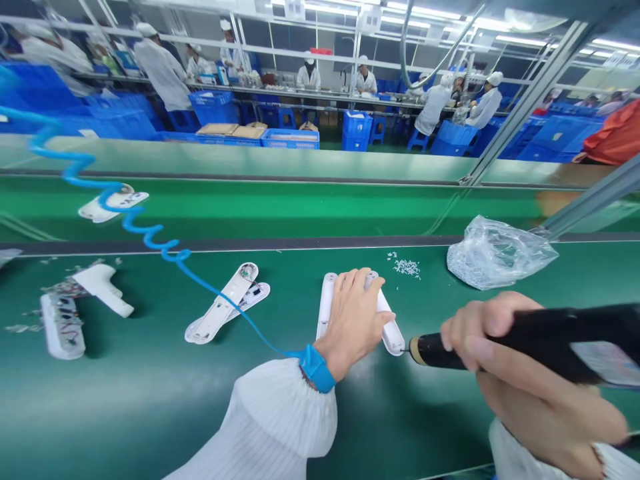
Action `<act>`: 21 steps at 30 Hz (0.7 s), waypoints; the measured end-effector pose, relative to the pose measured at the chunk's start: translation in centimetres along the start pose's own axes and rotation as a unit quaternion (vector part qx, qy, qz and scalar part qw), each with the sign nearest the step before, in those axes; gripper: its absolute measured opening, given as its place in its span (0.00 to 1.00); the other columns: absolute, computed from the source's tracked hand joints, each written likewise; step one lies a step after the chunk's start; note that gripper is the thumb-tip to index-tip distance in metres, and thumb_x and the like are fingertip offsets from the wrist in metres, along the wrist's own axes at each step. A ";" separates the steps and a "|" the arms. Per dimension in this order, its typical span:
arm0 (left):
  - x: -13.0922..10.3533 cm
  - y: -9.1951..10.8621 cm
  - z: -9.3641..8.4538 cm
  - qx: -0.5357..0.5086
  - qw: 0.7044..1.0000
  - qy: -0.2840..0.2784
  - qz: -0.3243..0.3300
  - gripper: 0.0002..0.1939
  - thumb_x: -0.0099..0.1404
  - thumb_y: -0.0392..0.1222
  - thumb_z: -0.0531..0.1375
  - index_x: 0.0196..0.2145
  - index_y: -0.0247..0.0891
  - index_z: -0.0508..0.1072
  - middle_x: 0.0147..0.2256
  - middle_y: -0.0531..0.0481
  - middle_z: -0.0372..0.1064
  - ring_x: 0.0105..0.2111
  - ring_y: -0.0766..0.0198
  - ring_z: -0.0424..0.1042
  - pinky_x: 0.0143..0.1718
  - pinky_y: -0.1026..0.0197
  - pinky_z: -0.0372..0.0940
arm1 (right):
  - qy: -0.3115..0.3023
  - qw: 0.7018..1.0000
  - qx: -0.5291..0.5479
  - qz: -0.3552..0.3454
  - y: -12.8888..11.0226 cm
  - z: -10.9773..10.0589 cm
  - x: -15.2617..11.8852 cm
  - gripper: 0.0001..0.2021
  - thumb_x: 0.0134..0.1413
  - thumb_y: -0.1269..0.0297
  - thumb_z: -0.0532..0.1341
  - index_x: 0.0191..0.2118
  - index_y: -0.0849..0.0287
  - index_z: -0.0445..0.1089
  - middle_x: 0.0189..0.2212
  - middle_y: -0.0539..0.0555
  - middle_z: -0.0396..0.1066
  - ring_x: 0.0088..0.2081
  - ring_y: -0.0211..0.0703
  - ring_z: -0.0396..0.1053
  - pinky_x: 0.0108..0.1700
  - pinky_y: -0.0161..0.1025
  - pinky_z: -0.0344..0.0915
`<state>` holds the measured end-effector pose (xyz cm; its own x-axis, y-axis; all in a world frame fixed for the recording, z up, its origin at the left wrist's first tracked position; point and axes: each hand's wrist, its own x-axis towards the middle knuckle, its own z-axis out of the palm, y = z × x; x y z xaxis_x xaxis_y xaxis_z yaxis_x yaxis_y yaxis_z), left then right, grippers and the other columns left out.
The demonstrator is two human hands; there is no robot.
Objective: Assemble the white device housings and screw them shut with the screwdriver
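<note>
Covering parts of two white casings point(393, 333) on the desk point(165, 413), the left hand point(353, 317) is rested with its thumb against the right one; whether that is gripped cannot be told. A black screwdriver point(555, 333) is held in the right hand point(520, 360), its tip set at the same casing's near end. Small white pieces point(407, 268) are scattered beyond, near a clear bag point(500, 253).

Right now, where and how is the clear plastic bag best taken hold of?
Probably pinch the loose film at its right end, coming from above and the near side. The bag has its whitish contents bunched at the left, while film spreads slack to the right; the metal post behind that end makes the far side awkward.
</note>
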<state>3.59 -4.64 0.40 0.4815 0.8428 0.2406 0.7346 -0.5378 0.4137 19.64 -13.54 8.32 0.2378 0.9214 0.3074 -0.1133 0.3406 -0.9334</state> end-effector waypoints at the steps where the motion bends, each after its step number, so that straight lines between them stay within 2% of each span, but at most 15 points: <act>1: 0.0 0.3 -0.2 0.011 1.000 0.002 -0.002 0.31 0.61 0.47 0.68 0.59 0.38 0.66 0.59 0.39 0.62 0.60 0.45 0.59 0.61 0.44 0.56 | 0.031 0.999 0.018 0.005 -0.4 -0.9 0.1 0.07 0.44 0.72 0.65 0.28 0.54 0.67 0.17 0.46 0.61 0.19 0.38 0.62 0.24 0.40 0.66; 4: 0.1 2.4 -0.5 0.090 0.993 0.006 -0.075 0.32 0.62 0.52 0.67 0.56 0.29 0.68 0.54 0.33 0.65 0.54 0.41 0.64 0.54 0.43 0.62 | 0.190 0.980 0.052 -0.038 -1.0 -3.4 0.9 0.09 0.39 0.75 0.61 0.26 0.53 0.63 0.14 0.44 0.53 0.17 0.35 0.53 0.24 0.39 0.63; 6: 0.0 4.4 -0.4 0.153 0.979 -0.009 -0.135 0.33 0.63 0.63 0.62 0.48 0.26 0.72 0.44 0.31 0.69 0.44 0.41 0.68 0.45 0.44 0.66 | 0.246 0.963 0.048 -0.099 -0.3 -4.5 1.9 0.09 0.37 0.75 0.60 0.25 0.53 0.64 0.14 0.44 0.54 0.18 0.36 0.52 0.25 0.40 0.62; 8: 0.1 6.3 0.1 0.189 0.969 -0.037 -0.156 0.38 0.63 0.71 0.54 0.43 0.26 0.73 0.34 0.35 0.69 0.36 0.43 0.70 0.39 0.45 0.67 | 0.256 0.955 0.049 -0.144 1.2 -4.8 3.2 0.08 0.37 0.75 0.60 0.25 0.54 0.66 0.15 0.45 0.58 0.19 0.38 0.55 0.28 0.42 0.62; 9: 0.2 7.0 0.5 0.199 0.966 -0.053 -0.157 0.40 0.63 0.72 0.53 0.43 0.26 0.73 0.32 0.36 0.68 0.35 0.44 0.71 0.38 0.46 0.67 | 0.255 0.954 0.061 -0.145 2.1 -4.8 3.8 0.07 0.38 0.74 0.60 0.26 0.54 0.66 0.16 0.45 0.60 0.20 0.38 0.57 0.29 0.43 0.63; 11: 0.6 7.8 1.1 0.207 0.961 -0.086 -0.162 0.37 0.64 0.68 0.57 0.48 0.26 0.71 0.31 0.38 0.70 0.33 0.46 0.73 0.36 0.49 0.68 | 0.250 0.955 0.093 -0.125 3.9 -4.3 4.7 0.06 0.39 0.73 0.61 0.26 0.54 0.66 0.16 0.45 0.60 0.20 0.39 0.58 0.31 0.43 0.63; 12: 0.8 7.8 1.2 0.204 0.959 -0.100 -0.170 0.33 0.64 0.63 0.61 0.50 0.26 0.70 0.31 0.38 0.71 0.33 0.46 0.74 0.35 0.50 0.68 | 0.249 0.956 0.108 -0.113 4.7 -4.0 5.1 0.06 0.39 0.72 0.61 0.27 0.55 0.66 0.16 0.45 0.60 0.20 0.39 0.58 0.31 0.43 0.63; 14: 1.3 7.4 0.8 0.174 0.959 -0.128 -0.185 0.23 0.66 0.48 0.64 0.51 0.28 0.70 0.35 0.36 0.73 0.35 0.45 0.77 0.34 0.53 0.69 | 0.251 0.954 0.127 -0.101 5.9 -3.4 5.6 0.07 0.39 0.71 0.62 0.27 0.55 0.65 0.16 0.45 0.60 0.20 0.38 0.58 0.31 0.42 0.63; 16: 1.7 6.4 -0.3 0.126 0.961 -0.157 -0.190 0.12 0.67 0.36 0.61 0.47 0.28 0.72 0.36 0.35 0.74 0.37 0.45 0.78 0.33 0.54 0.69 | 0.260 0.951 0.139 -0.098 6.5 -3.3 5.8 0.07 0.39 0.72 0.63 0.28 0.56 0.64 0.16 0.45 0.61 0.20 0.38 0.59 0.31 0.42 0.63; 19: 2.7 3.8 -3.1 0.081 0.960 -0.194 -0.184 0.05 0.67 0.34 0.59 0.39 0.32 0.75 0.31 0.40 0.75 0.32 0.51 0.78 0.30 0.57 0.68 | 0.275 0.944 0.154 -0.099 6.5 -4.1 5.8 0.07 0.39 0.73 0.63 0.27 0.57 0.65 0.16 0.45 0.61 0.20 0.38 0.60 0.33 0.43 0.64; 21: 4.5 1.3 -5.1 0.070 0.959 -0.201 -0.188 0.08 0.70 0.38 0.57 0.37 0.35 0.75 0.30 0.44 0.75 0.29 0.58 0.77 0.29 0.60 0.69 | 0.281 0.941 0.157 -0.102 6.1 -4.9 5.7 0.07 0.38 0.73 0.63 0.27 0.57 0.65 0.16 0.46 0.61 0.20 0.38 0.60 0.32 0.43 0.64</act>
<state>4.33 -1.42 6.49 0.2950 0.9162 -0.2712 0.9359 -0.2198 0.2754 25.01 -7.13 3.43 0.7488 0.6162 0.2442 -0.2692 0.6194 -0.7375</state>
